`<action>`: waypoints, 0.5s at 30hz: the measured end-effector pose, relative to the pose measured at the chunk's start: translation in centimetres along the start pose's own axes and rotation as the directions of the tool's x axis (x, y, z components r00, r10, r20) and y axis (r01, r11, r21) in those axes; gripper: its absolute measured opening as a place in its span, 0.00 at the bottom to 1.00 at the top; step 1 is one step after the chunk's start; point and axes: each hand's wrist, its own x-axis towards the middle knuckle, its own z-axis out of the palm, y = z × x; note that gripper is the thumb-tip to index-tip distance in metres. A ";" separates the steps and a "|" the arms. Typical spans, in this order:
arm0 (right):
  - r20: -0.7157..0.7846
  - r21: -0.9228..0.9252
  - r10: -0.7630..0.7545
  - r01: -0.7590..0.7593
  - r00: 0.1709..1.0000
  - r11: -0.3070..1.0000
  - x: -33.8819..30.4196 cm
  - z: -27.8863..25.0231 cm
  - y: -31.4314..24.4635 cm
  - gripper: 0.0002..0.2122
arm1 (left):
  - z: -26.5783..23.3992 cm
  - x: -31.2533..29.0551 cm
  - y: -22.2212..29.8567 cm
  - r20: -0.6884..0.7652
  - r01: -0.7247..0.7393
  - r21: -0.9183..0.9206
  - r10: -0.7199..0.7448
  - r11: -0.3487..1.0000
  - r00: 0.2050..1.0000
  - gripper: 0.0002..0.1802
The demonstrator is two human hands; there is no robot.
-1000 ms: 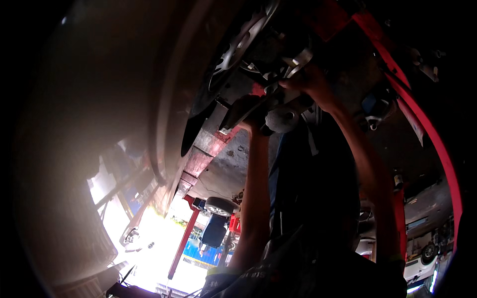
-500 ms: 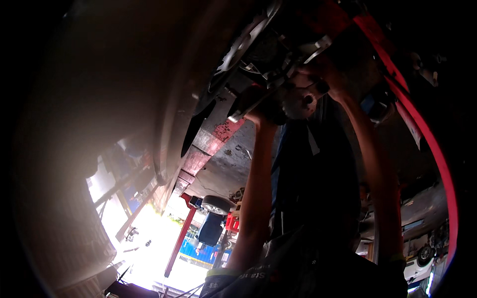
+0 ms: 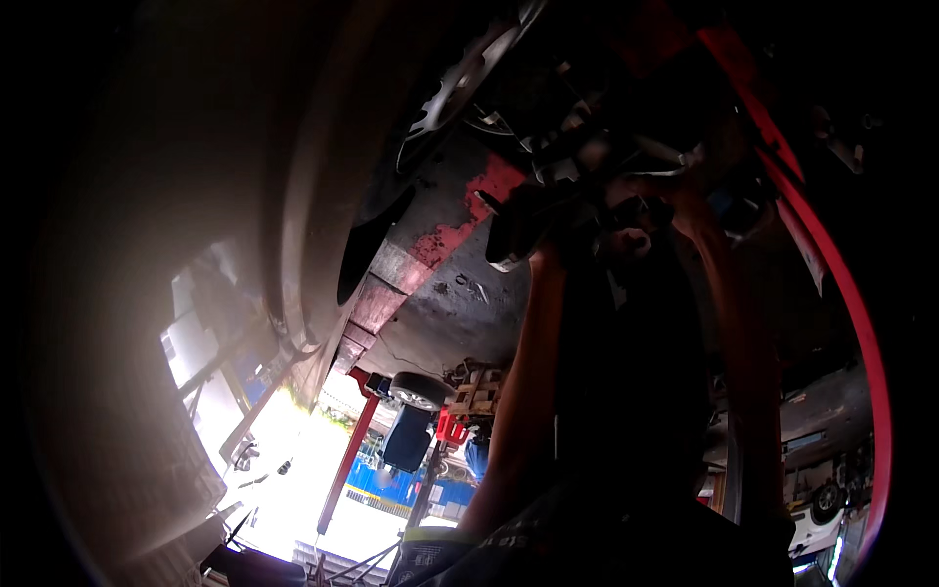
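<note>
While both arms reach overhead into the dark underside of the raised car (image 3: 460, 293), I see the metal part (image 3: 587, 161) sitting directly above and between the two hands, against the underbody. I have the left hand (image 3: 523, 225) closed around a dark object just below that part, though shadow hides what it is. I have the right hand (image 3: 675, 201) up against the part's right side, and I cannot tell whether its fingers are clenched or loose.

dim workshop — glaring daylight floods the lower left of the frame, past a slanted red steel lift post (image 3: 344, 460).
</note>
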 end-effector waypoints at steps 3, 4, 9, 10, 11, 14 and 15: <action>-0.010 -0.019 -0.010 0.010 1.000 1.000 -0.4 -0.2 0.0 0.26 | 0.5 -1.9 -0.2 -0.004 0.012 0.016 -0.012 1.000 1.000 0.14; -0.004 -0.023 -0.011 0.011 1.000 1.000 -0.4 -0.1 0.1 0.26 | 0.4 -2.6 -0.1 -0.013 0.007 0.024 -0.007 1.000 1.000 0.14; -0.008 -0.059 -0.033 0.032 0.999 0.998 -1.1 -0.3 0.2 0.26 | 0.6 -5.6 0.1 -0.031 0.012 0.034 -0.011 0.999 0.999 0.13; -0.013 -0.071 -0.035 0.034 0.999 0.997 -1.6 -0.4 0.4 0.26 | 0.6 -6.0 0.1 -0.033 0.014 0.036 -0.013 0.999 0.999 0.13; -0.024 -0.091 -0.041 0.038 0.999 0.995 -2.3 -0.3 0.6 0.26 | 0.6 -6.7 0.1 -0.035 0.015 0.039 -0.014 0.999 0.999 0.13; -0.049 -0.160 -0.040 0.031 0.998 0.987 -6.2 -0.5 1.4 0.27 | 0.6 -8.2 0.4 -0.042 0.019 0.049 -0.017 0.999 0.999 0.13; -0.083 -0.203 -0.037 0.020 0.996 0.979 -7.8 -0.6 1.8 0.27 | 0.8 -8.5 0.2 -0.034 0.039 0.042 -0.037 0.998 0.999 0.12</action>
